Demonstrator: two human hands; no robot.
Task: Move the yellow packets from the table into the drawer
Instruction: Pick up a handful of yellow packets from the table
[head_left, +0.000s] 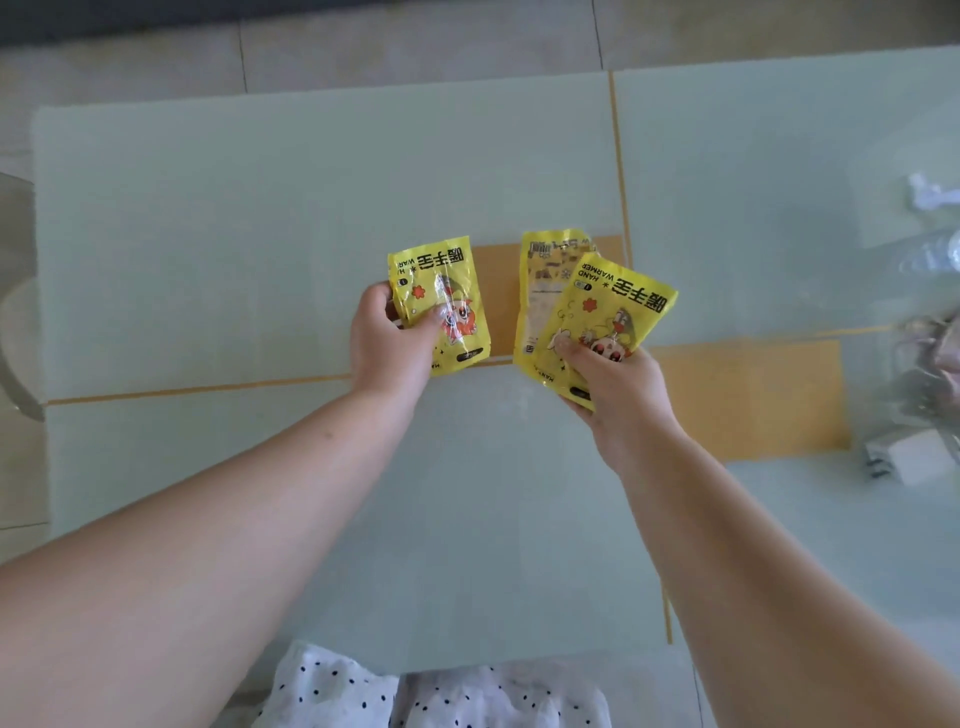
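My left hand (387, 343) grips one yellow hand-warmer packet (447, 291) by its left edge, thumb across its front, over the middle of the pale green glass table (234, 234). My right hand (618, 387) holds two yellow packets fanned apart: the front packet (618, 306) shows a cartoon print, and the back packet (545, 291) shows its printed reverse side. No drawer is in view.
Orange panels (748, 400) and thin orange seams show under the glass. Clear plastic items and small white objects (924, 332) crowd the table's right edge. A glass chair back (15, 312) stands at the left. White polka-dot fabric (431, 691) lies below the near edge.
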